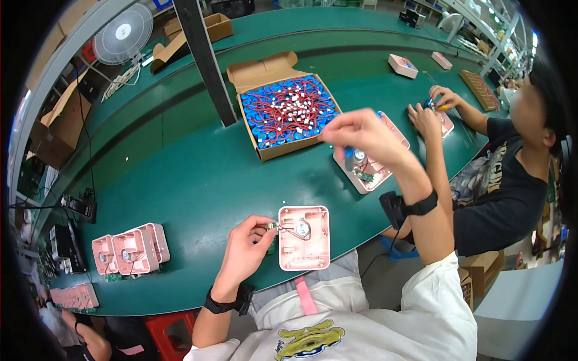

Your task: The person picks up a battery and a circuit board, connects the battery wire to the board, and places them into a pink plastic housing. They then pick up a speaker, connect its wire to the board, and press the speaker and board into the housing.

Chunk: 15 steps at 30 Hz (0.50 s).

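My left hand (248,239) pinches a small green circuit board (272,245) at the left edge of an open pink plastic housing (288,256). Thin wires run from the board to a round silver speaker (302,228) inside the housing. My right hand (364,137) is raised, smeared by motion, with its fingers drawn together. Below them shows a blurred blue piece (349,157), seemingly a battery held in the hand. Left of this hand stands an open cardboard box (289,150) full of blue batteries (289,111) with red wires and white plugs.
Another pink housing (363,188) lies partly behind my right hand. At the left are several stacked pink housings (158,240). A co-worker (503,198) works at the right on a pink part. A dark metal post (208,66) rises behind the box from the green table (198,174).
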Tool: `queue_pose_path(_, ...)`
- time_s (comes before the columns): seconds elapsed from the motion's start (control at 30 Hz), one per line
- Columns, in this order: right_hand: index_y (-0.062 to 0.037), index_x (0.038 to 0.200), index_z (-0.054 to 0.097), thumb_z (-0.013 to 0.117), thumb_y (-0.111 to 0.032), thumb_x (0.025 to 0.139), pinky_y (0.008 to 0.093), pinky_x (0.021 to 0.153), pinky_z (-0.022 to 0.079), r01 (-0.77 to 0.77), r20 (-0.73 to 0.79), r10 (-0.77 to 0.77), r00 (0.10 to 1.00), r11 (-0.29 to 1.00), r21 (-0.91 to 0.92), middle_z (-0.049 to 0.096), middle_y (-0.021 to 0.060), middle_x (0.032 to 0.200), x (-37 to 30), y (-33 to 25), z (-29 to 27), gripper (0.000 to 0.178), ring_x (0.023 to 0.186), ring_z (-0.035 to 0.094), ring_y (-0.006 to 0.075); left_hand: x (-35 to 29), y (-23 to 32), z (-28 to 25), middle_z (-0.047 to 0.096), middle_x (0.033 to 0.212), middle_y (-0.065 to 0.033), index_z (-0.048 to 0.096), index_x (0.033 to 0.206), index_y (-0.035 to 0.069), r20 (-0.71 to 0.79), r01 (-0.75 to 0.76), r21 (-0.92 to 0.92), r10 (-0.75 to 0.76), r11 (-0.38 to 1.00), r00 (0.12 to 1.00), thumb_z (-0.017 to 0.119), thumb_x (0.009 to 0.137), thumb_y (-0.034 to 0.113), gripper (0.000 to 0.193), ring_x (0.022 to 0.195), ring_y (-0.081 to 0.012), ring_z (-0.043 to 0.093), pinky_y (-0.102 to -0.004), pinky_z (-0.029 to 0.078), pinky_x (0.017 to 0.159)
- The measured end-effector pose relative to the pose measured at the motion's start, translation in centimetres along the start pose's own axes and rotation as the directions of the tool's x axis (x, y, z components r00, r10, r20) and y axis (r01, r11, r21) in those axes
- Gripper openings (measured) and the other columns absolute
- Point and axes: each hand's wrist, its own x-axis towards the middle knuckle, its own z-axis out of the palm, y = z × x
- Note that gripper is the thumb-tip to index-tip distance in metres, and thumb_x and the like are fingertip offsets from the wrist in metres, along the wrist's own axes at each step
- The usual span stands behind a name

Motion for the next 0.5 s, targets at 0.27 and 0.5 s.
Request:
queue_pose_path(0.27, 0.0003, 0.111, 0.072, 0.071, -0.016, 0.103, 0.0192, 0.052, 0.038, -0.016, -0.039, 0.026, 0.999, 0.969, 0.248, 0.078, 0.0097, 0.091, -3.2, 3.6, 4.8, 0.018, 0.059, 0.056, 0.0034, 0.8, 1.4, 1.1, 0.070, 0.095, -0.0033, 0.068, 0.112, -0.005, -0.023, -0.077, 0.123, 0.080, 0.989, 0.997, 0.075, 0.098, 0.003, 0.018, 0.080, -0.0051, 0.064, -0.0216, 0.052, 0.068)
queue_pose_path(0.5, 0.0018, 0.110, 0.071, 0.067, -0.012, 0.106, 0.0194, 0.045, 0.036, 0.094, -0.127, -0.046, 0.991, 0.908, 0.409, 0.077, 0.0118, 0.091, -3.6, 3.6, 6.2, 0.016, 0.053, 0.053, 0.0039, 0.9, 1.4, 0.9, 0.070, 0.094, -0.0038, 0.068, 0.111, -0.005, -0.029, -0.086, 0.128, 0.090, 0.988, 0.996, 0.074, 0.098, 0.004, 0.017, 0.080, -0.0052, 0.065, -0.0222, 0.052, 0.068)
